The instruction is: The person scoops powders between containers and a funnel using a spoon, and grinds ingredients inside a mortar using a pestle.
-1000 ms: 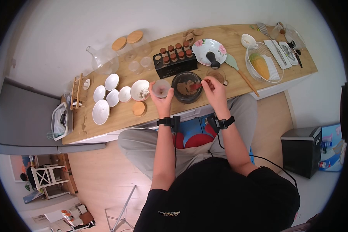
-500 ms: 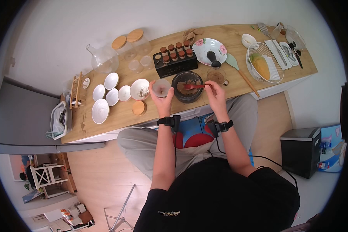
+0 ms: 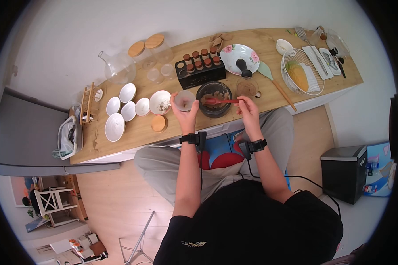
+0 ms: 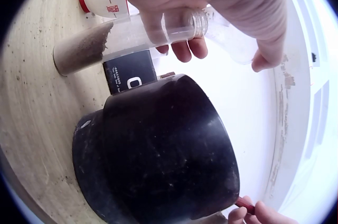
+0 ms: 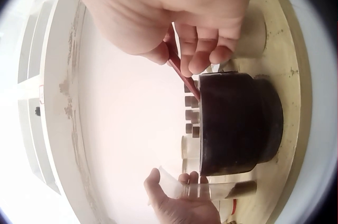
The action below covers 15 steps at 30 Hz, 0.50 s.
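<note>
My left hand (image 3: 186, 118) grips a clear glass tube (image 4: 137, 36) partly filled with brown powder. A translucent funnel (image 3: 184, 100) sits at its mouth, the thumb beside the funnel's rim. Close to the right stands a black mortar (image 3: 214, 113) with brown powder (image 3: 224, 93) clinging to its inside. My right hand (image 3: 249, 114) pinches the handle of a red spoon (image 3: 227, 101). The spoon lies nearly level over the mortar, its head inside the rim outline in the head view. In the right wrist view, the handle (image 5: 182, 69) slants down from the fingertips to the mortar's mouth.
Behind the mortar stand a black rack (image 3: 201, 78) of brown-capped vials and a floral plate (image 3: 232, 55). A glass cup (image 3: 247, 87) of brown powder and a spatula (image 3: 276, 84) are on the right. White bowls (image 3: 115, 128) and a wooden lid (image 3: 159, 123) lie left.
The right hand has shifted slightly toward the body, and the red spoon has swung to lie level, more of its handle showing. The left hand with tube and funnel stays put.
</note>
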Each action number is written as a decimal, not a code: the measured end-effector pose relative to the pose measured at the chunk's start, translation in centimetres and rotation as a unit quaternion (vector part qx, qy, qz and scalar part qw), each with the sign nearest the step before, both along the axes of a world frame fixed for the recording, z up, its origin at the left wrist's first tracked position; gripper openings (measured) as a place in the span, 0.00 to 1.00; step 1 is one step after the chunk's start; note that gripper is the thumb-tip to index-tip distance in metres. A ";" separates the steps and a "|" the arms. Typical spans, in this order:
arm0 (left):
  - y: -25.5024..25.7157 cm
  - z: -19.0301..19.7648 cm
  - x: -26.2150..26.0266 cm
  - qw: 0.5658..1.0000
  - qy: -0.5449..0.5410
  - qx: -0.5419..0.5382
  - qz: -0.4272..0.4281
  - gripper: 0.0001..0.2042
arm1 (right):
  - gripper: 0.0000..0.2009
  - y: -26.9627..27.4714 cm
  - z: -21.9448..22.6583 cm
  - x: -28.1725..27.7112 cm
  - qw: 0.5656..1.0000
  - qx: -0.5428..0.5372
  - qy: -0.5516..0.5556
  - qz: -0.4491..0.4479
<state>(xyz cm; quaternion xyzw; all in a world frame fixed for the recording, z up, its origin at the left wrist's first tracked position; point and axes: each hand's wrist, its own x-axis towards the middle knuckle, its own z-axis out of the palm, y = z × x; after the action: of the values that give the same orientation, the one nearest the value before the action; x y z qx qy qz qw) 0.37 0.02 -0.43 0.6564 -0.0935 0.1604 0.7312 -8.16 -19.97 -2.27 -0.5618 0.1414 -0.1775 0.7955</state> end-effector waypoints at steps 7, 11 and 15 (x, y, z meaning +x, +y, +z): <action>-0.1 0.3 -0.2 1.000 -0.004 0.005 0.007 0.34 | 0.09 -0.2 2.4 0.0 0.995 0.097 -0.012 0.000; 0.0 0.1 0.0 1.000 -0.004 0.004 0.003 0.34 | 0.09 0.2 5.3 0.4 0.994 0.092 -0.060 0.011; -0.1 0.4 -0.1 1.000 -0.002 -0.003 0.002 0.35 | 0.09 1.3 7.5 1.2 0.993 -0.020 -0.111 0.041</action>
<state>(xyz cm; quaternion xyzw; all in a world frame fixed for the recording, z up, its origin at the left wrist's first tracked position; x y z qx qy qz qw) 0.25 -0.08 -0.02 0.6538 -0.0935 0.1639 0.7327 -6.92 -18.69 5.25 -0.5600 0.0254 -0.2087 0.8014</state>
